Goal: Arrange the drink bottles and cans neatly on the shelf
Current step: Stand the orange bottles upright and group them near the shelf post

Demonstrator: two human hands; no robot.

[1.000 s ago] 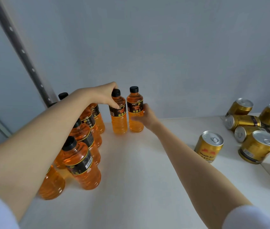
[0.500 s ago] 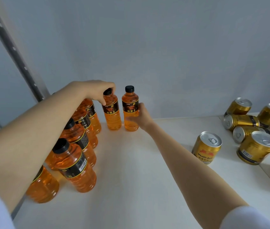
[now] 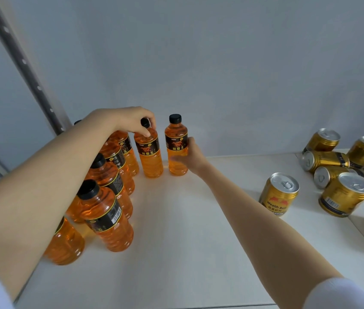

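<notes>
The left hand [image 3: 123,120] pinches the neck of one orange bottle [image 3: 149,152] from above, and the right hand [image 3: 191,153] wraps its fingers around the lower body of the neighbour bottle [image 3: 176,146]; both stand upright at the back of the shelf [image 3: 187,241]. The bottles are tall and narrow (and packed closely at the left), so a sideways push, or the left forearm brushing the front bottle [image 3: 105,215], can topple a whole row. The gold cans [image 3: 332,172] at the right lie mixed, some on their sides, and those may roll.

Backdrop: plain pale grey-blue wall [image 3: 243,63]. Surface: white shelf board [image 3: 187,253]. Left side: 1 grey perforated metal upright [image 3: 24,61]. Lighting: soft, even.
</notes>
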